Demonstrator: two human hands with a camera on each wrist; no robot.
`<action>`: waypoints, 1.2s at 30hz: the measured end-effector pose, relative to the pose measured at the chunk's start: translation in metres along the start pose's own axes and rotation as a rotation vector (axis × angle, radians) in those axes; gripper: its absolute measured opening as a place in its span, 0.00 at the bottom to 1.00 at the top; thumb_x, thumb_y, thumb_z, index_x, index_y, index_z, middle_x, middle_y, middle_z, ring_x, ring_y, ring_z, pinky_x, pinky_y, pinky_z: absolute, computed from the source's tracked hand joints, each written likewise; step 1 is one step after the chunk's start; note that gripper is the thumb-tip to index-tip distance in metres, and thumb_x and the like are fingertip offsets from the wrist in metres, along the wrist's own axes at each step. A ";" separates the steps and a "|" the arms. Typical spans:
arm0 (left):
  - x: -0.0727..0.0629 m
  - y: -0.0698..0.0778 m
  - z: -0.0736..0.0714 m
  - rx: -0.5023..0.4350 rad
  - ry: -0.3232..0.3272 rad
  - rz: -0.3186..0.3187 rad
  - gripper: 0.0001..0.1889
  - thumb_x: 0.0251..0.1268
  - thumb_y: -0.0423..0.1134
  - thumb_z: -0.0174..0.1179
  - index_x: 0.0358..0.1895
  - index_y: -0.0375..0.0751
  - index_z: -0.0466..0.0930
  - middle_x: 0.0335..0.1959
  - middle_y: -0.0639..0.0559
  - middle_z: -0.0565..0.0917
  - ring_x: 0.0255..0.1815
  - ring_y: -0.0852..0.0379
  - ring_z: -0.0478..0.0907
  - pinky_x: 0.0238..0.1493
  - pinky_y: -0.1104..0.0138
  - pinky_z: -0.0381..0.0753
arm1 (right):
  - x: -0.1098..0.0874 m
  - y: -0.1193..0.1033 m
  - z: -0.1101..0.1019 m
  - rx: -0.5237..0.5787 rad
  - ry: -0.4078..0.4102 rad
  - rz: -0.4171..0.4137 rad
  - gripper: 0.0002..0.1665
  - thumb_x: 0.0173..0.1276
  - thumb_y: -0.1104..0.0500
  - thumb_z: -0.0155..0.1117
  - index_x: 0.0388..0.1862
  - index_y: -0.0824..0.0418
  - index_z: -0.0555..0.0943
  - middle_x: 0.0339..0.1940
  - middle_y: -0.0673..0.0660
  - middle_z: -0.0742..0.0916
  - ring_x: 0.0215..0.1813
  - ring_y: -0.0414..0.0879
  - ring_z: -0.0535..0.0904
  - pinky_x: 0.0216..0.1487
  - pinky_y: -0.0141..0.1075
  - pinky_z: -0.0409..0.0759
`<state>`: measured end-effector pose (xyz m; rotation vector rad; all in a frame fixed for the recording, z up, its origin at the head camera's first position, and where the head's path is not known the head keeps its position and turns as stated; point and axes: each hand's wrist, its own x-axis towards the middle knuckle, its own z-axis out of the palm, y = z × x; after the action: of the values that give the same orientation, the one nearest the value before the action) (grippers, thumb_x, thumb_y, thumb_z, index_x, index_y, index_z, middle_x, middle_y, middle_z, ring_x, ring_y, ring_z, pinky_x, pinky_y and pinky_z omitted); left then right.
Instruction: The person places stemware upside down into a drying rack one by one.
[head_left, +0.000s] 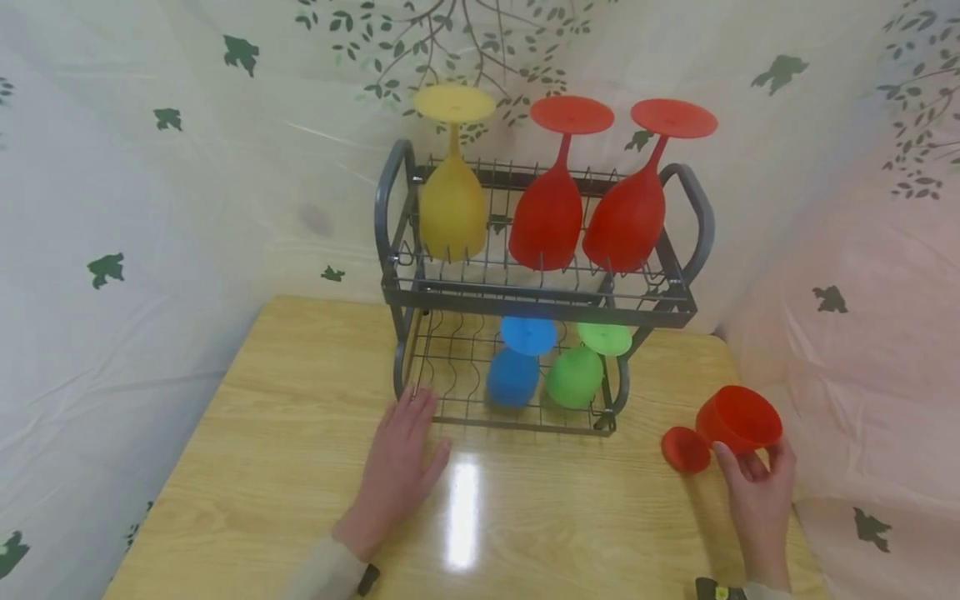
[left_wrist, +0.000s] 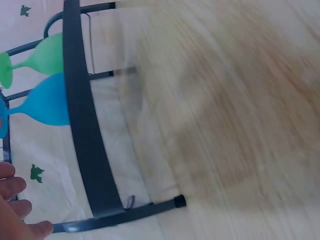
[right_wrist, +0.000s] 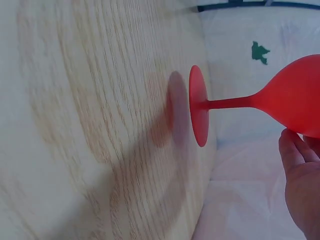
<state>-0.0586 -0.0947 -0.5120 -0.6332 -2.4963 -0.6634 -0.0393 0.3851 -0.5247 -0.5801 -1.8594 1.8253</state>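
Observation:
A red wine glass [head_left: 738, 419] is in my right hand [head_left: 761, 500], which grips it by the bowl near the rim. In the right wrist view, its round foot [right_wrist: 199, 106] is close over the tabletop, with its shadow beside it. The glass stands roughly upright, mouth up. My left hand [head_left: 401, 462] has its fingers extended at the lower front left corner of a dark two-tier dish rack [head_left: 525, 302]. On the lower tier, an upside-down blue glass [head_left: 513, 379] stands beside a green one [head_left: 575, 379].
Upside down on the upper tier are a yellow glass [head_left: 453, 204] and two red glasses, one in the middle [head_left: 547, 221] and one at the right [head_left: 626, 218]. The wooden table [head_left: 300, 400] ends against a leaf-printed cloth [head_left: 187, 208] behind and at the sides.

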 end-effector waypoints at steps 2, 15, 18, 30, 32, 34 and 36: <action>0.003 0.003 0.000 -0.064 0.060 0.047 0.32 0.70 0.44 0.60 0.71 0.25 0.70 0.73 0.33 0.71 0.74 0.32 0.66 0.71 0.37 0.68 | -0.006 -0.003 0.001 0.006 -0.006 -0.008 0.49 0.63 0.77 0.72 0.79 0.54 0.63 0.69 0.53 0.72 0.57 0.39 0.81 0.49 0.19 0.80; 0.018 0.029 -0.006 -0.363 0.113 0.034 0.27 0.71 0.40 0.60 0.69 0.28 0.72 0.68 0.37 0.77 0.68 0.36 0.74 0.68 0.43 0.73 | -0.051 -0.020 0.030 0.091 -0.110 -0.132 0.48 0.58 0.87 0.64 0.76 0.63 0.66 0.64 0.57 0.76 0.57 0.38 0.83 0.56 0.22 0.79; 0.021 0.033 -0.009 -0.435 0.033 -0.008 0.31 0.69 0.40 0.62 0.72 0.33 0.70 0.71 0.39 0.75 0.72 0.38 0.71 0.71 0.43 0.70 | -0.062 -0.024 0.040 0.046 -0.133 -0.150 0.48 0.58 0.86 0.66 0.76 0.64 0.65 0.64 0.56 0.76 0.59 0.37 0.82 0.59 0.21 0.77; 0.032 0.040 -0.011 -0.678 -0.121 -0.042 0.36 0.70 0.38 0.62 0.80 0.40 0.61 0.78 0.41 0.67 0.78 0.43 0.64 0.74 0.43 0.67 | -0.096 -0.041 0.077 -0.338 -0.243 -0.191 0.48 0.63 0.71 0.75 0.79 0.59 0.64 0.70 0.49 0.76 0.64 0.30 0.74 0.60 0.17 0.72; 0.033 0.041 -0.010 -0.698 -0.150 -0.066 0.37 0.71 0.39 0.62 0.81 0.43 0.60 0.79 0.43 0.65 0.77 0.44 0.66 0.72 0.41 0.68 | -0.101 -0.043 0.082 -0.356 -0.258 -0.203 0.48 0.63 0.70 0.76 0.79 0.58 0.65 0.70 0.51 0.76 0.64 0.30 0.74 0.60 0.17 0.72; 0.033 0.041 -0.009 -0.724 -0.174 -0.081 0.37 0.72 0.41 0.61 0.82 0.45 0.59 0.80 0.44 0.64 0.74 0.43 0.69 0.70 0.40 0.71 | -0.105 -0.044 0.087 -0.360 -0.272 -0.226 0.48 0.61 0.70 0.77 0.78 0.60 0.66 0.69 0.52 0.78 0.63 0.29 0.75 0.60 0.17 0.72; 0.033 0.041 -0.009 -0.742 -0.203 -0.099 0.37 0.74 0.45 0.60 0.82 0.48 0.57 0.81 0.46 0.63 0.72 0.43 0.72 0.69 0.41 0.72 | -0.109 -0.046 0.091 -0.346 -0.295 -0.247 0.48 0.60 0.71 0.78 0.77 0.61 0.67 0.68 0.53 0.78 0.63 0.29 0.75 0.60 0.18 0.72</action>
<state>-0.0594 -0.0575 -0.4733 -0.8617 -2.4306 -1.6680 -0.0054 0.2454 -0.4836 -0.1833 -2.3500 1.5018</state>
